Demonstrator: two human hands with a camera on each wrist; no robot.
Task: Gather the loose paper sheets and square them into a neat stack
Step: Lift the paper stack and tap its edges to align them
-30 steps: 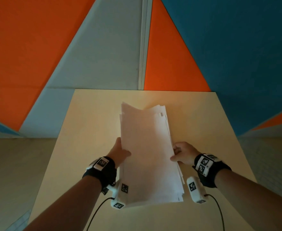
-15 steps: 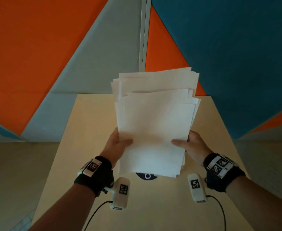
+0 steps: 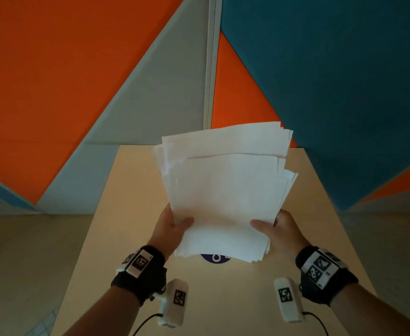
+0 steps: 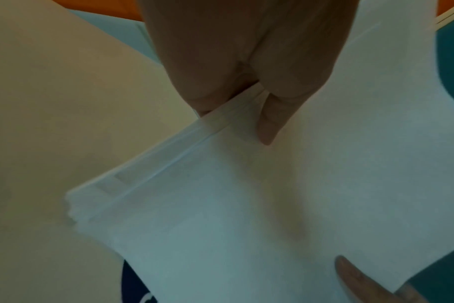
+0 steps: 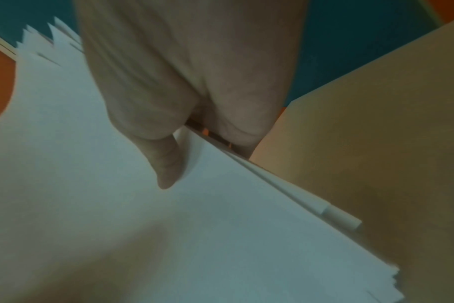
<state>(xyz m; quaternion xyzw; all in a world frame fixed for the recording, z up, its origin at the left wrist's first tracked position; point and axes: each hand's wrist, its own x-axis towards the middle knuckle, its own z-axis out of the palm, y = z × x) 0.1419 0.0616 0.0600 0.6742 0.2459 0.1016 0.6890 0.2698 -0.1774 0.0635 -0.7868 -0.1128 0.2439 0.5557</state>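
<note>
A bundle of white paper sheets [image 3: 225,195] stands nearly upright above the tan table [image 3: 131,214], its bottom edge just over the tabletop. The top edges are uneven and fan out. My left hand [image 3: 172,224] pinches the left side edge, thumb on the front sheet and fingers behind. My right hand [image 3: 275,226] pinches the right side edge the same way. In the left wrist view the left hand [image 4: 246,98] clamps the paper sheets [image 4: 246,205], whose edge layers are stepped. In the right wrist view the right hand's thumb [image 5: 163,164] lies on the paper sheets [image 5: 117,205], corners jagged at top left.
A dark blue round mark [image 3: 215,258] on the table shows just below the sheets. The table runs up to orange, grey and teal wall panels [image 3: 102,69]. Floor lies on either side of the table.
The sheets went from lying flat on the table to being held upright in both hands. Since half a second ago they have dropped slightly, with the top edges fanned more.
</note>
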